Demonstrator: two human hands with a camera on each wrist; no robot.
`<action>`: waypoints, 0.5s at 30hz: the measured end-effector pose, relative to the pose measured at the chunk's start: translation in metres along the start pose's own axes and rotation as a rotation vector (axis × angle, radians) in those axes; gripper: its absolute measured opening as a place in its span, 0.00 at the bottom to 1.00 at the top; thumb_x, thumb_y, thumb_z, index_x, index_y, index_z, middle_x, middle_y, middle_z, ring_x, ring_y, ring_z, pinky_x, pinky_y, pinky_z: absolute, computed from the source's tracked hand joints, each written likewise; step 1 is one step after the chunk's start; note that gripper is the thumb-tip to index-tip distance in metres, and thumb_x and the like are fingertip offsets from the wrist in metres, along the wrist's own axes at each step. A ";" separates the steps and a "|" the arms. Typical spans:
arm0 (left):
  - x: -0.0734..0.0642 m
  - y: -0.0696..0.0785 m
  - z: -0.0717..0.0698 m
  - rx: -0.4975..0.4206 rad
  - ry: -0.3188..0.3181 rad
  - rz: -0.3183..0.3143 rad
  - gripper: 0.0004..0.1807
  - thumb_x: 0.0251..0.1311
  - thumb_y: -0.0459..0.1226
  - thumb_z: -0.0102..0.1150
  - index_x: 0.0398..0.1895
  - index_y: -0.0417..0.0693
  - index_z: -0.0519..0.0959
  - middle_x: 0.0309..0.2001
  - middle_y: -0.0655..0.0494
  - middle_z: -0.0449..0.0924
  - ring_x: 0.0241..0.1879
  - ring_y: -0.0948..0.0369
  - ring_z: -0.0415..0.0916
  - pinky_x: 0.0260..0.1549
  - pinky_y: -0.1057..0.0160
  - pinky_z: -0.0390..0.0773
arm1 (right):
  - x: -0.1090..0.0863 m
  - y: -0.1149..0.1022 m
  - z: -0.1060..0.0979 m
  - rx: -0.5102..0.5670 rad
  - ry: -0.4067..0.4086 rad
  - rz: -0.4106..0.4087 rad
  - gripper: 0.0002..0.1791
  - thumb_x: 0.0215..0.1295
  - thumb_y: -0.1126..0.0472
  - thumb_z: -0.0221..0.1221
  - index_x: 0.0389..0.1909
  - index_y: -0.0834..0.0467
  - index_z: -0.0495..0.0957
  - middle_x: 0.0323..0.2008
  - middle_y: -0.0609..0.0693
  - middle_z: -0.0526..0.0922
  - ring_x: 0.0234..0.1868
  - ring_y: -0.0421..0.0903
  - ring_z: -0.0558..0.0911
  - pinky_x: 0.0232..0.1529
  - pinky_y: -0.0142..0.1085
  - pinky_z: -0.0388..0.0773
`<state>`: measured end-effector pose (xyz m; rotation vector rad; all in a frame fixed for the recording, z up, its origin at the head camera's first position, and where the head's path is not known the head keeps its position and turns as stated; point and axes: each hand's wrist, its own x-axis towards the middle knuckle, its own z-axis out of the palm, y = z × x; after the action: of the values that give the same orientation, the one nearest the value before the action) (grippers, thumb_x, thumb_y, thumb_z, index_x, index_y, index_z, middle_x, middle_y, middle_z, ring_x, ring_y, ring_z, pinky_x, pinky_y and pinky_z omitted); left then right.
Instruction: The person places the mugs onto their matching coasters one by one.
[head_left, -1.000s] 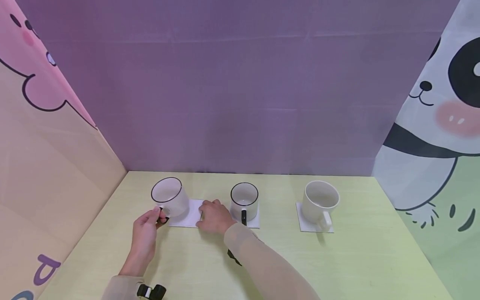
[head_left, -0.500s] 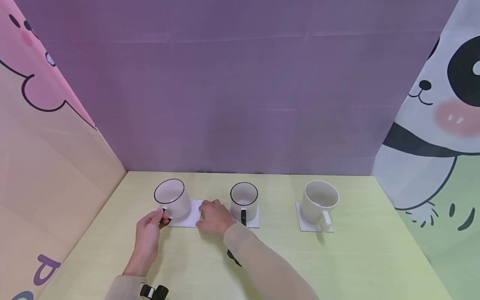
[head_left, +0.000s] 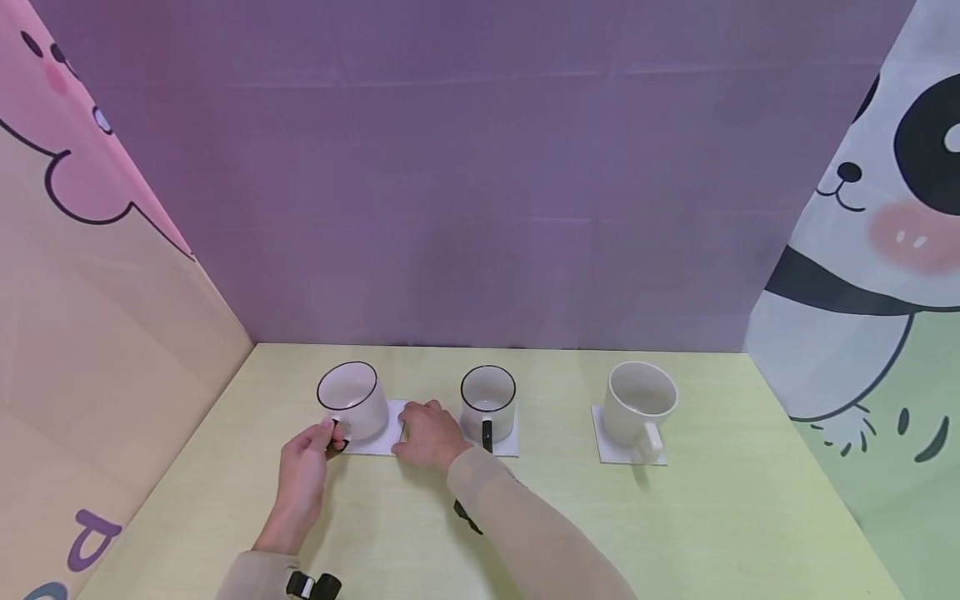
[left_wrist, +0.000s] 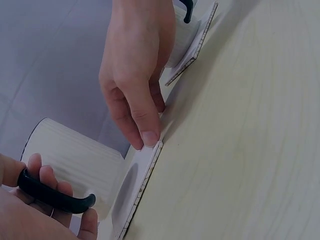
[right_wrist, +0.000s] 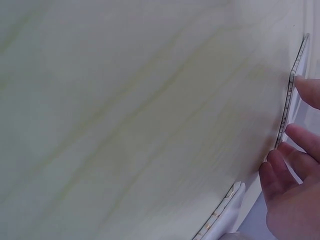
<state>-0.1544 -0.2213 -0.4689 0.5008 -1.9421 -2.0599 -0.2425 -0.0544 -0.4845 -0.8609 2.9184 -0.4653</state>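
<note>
My left hand grips the black handle of a white mug with a dark rim. That mug leans slightly, low over the left white square coaster, and its shadow falls on the coaster in the left wrist view. With thumb and fingers at the coaster's right edge, my right hand holds it; the left wrist view shows the thumb on its corner. Just right of this hand, a smaller dark-rimmed mug stands upright on a second coaster, its black handle toward me.
An all-white mug stands on a third coaster at the right. Everything rests on a pale wood table. A purple cloth backdrop rises behind, with printed side panels.
My left hand has moved the mug to the right and slightly toward me, further over the left coaster. The right hand stays at the coaster's edge.
</note>
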 end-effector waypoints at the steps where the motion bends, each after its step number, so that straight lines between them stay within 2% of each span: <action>1: 0.000 0.000 0.000 0.000 -0.001 -0.004 0.19 0.79 0.38 0.46 0.33 0.32 0.77 0.29 0.60 0.74 0.35 0.64 0.73 0.43 0.68 0.75 | 0.000 0.000 0.000 0.003 -0.001 0.002 0.22 0.60 0.49 0.68 0.53 0.54 0.84 0.47 0.43 0.82 0.55 0.48 0.77 0.54 0.36 0.76; 15: 0.001 -0.006 0.003 0.018 -0.018 -0.035 0.20 0.80 0.39 0.45 0.36 0.31 0.77 0.31 0.61 0.73 0.36 0.64 0.72 0.44 0.69 0.74 | 0.001 -0.001 0.000 0.015 -0.013 0.023 0.24 0.61 0.47 0.67 0.56 0.53 0.83 0.58 0.44 0.81 0.60 0.48 0.76 0.58 0.37 0.75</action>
<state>-0.1567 -0.2182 -0.4751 0.5255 -1.9772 -2.0771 -0.2426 -0.0550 -0.4839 -0.8251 2.9058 -0.4772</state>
